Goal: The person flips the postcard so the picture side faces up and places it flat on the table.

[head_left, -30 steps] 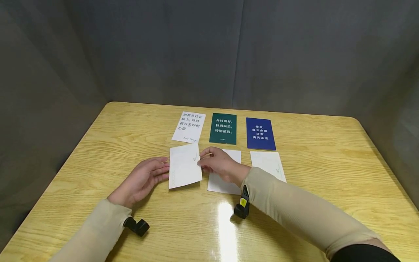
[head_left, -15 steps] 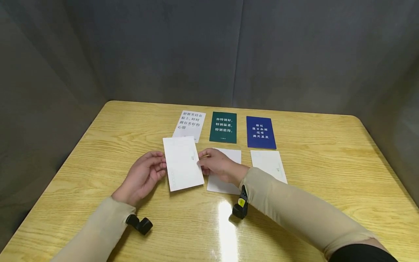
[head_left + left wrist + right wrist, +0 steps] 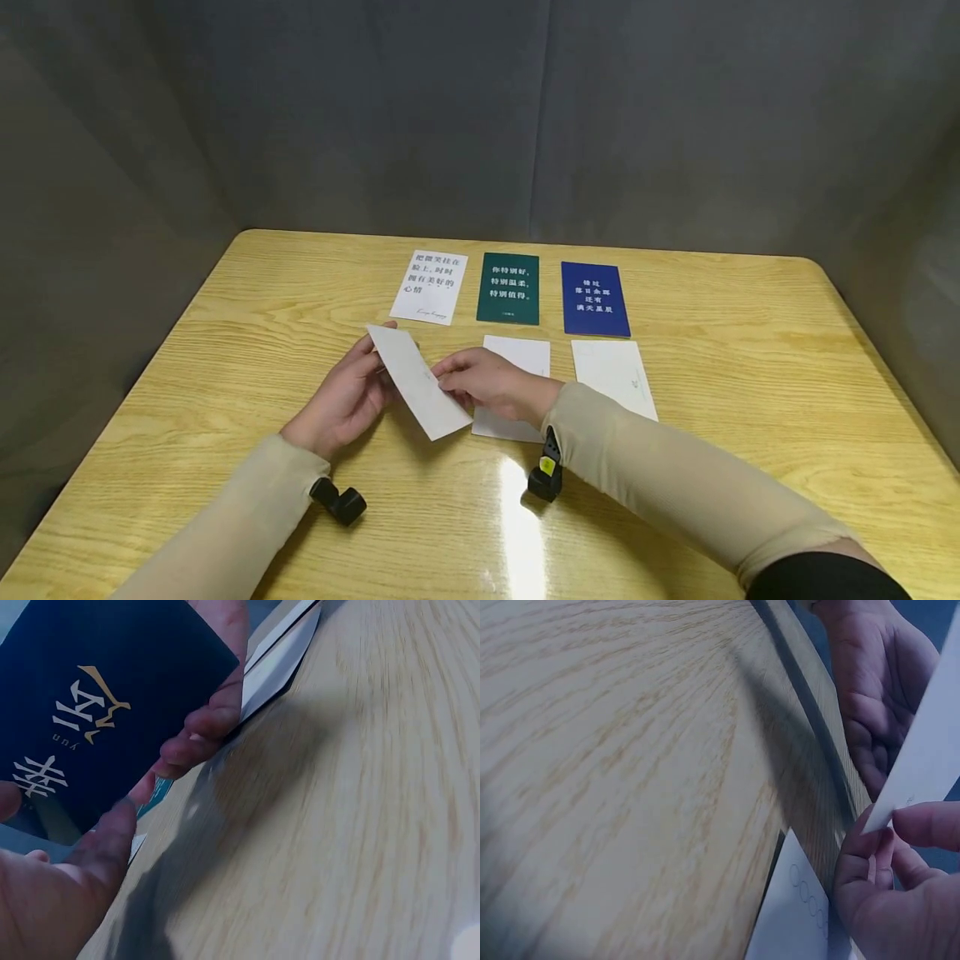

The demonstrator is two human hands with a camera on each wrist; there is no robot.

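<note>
A stiff rectangular paper card, white on the near side, is held up at a slant above the pale yellow wood-grain table, to the left of the lower cards. Its other face, seen in the left wrist view, is dark blue with white characters, gold strokes and the small letters "yun". The right hand pinches this card at its right edge, thumb on the white side and fingers behind. The left hand is at the card's left edge with its fingers bent; whether they grip it or only touch it, I cannot tell. Beyond the hands, 3 cards lie flat in a row: a white card with black Chinese lettering, a dark green card with white lettering and a deep blue card with white lettering. Nearer, 2 more lie pale side up: a plain white card, partly covered by the right hand, and a white card with a small printed mark to its right. Both forearms wear beige fabric sleeves, and a dark grey cloth backdrop hangs behind the table.
</note>
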